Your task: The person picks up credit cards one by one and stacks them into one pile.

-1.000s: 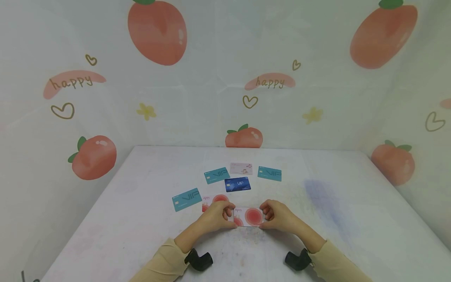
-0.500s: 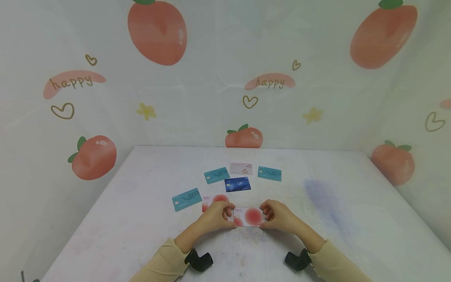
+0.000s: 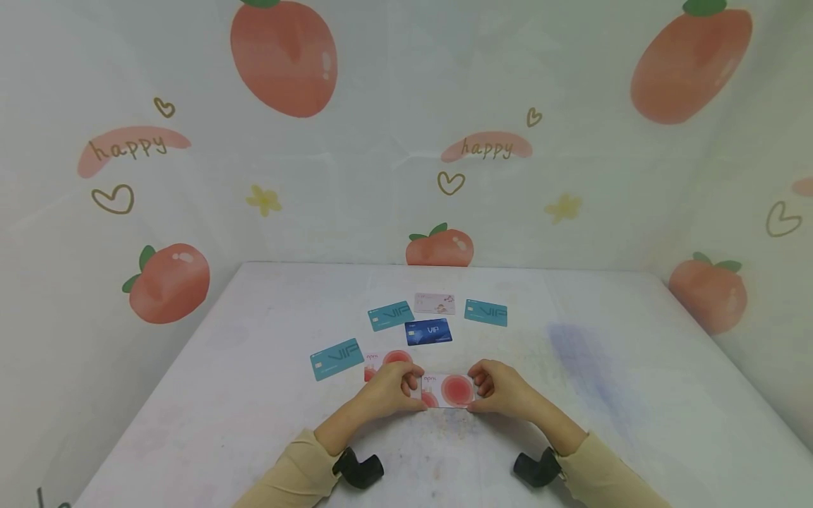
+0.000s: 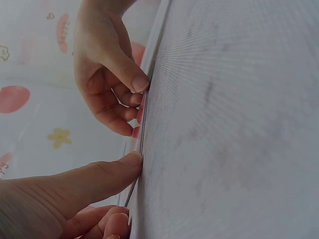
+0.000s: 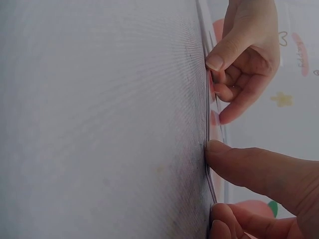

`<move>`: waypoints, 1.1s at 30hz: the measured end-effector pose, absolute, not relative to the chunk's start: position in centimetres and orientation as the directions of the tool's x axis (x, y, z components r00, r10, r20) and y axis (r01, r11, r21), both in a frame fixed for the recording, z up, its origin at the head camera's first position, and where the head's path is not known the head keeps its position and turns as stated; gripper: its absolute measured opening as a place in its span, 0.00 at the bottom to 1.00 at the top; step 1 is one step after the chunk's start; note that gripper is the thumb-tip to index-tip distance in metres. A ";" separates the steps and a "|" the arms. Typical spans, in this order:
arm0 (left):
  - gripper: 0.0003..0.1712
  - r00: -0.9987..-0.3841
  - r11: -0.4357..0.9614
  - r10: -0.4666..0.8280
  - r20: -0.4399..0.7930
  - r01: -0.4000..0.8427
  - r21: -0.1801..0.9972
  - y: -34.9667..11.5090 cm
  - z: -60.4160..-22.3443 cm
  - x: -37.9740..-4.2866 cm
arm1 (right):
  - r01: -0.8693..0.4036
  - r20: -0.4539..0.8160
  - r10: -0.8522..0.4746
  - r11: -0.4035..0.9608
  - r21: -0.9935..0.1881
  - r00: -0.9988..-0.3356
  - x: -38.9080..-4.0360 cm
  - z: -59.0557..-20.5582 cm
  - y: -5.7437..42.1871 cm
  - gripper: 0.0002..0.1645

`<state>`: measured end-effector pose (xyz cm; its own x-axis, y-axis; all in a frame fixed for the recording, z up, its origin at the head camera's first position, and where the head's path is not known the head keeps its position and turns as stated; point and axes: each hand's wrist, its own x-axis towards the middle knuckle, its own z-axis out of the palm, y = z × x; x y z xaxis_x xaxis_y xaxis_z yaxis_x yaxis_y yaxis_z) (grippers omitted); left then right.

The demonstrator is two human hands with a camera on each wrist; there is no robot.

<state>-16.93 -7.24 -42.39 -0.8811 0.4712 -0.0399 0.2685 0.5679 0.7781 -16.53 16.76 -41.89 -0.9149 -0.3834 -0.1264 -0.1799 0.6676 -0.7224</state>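
Observation:
A white card with red circles (image 3: 455, 391) lies flat on the table in the head view, between my two hands. My left hand (image 3: 389, 392) grips its left end, thumb at the near corner and index finger at the far one. At the right end, my right hand (image 3: 506, 391) holds it in a mirrored way. Both wrist views show the card edge-on as a thin dark line beneath the left thumb (image 4: 112, 175) and the right thumb (image 5: 244, 164). A similar red and white card (image 3: 376, 361) is partly hidden behind my left hand.
Beyond the hands lie a dark blue VIP card (image 3: 428, 331), a pale pink card (image 3: 435, 304) and teal VIP cards, one at left (image 3: 337, 360), one at back (image 3: 390, 316), one at right (image 3: 486, 312). The white table (image 3: 222, 395) meets a fruit-print curtain (image 3: 356, 197) behind.

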 end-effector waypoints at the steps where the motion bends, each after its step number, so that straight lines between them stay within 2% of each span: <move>1: 0.29 -0.881 0.569 0.471 -0.039 0.270 0.777 -7.2 -42.4 -16.9 | -0.180 -0.126 -0.384 0.667 -0.723 -0.915 -16.5 -41.9 16.8 0.29; 33: 0.30 -0.881 0.576 0.471 -0.043 0.270 0.772 -7.2 -42.2 -16.9 | -0.188 -0.125 -0.398 0.658 -0.730 -0.909 -16.7 -41.7 16.8 0.28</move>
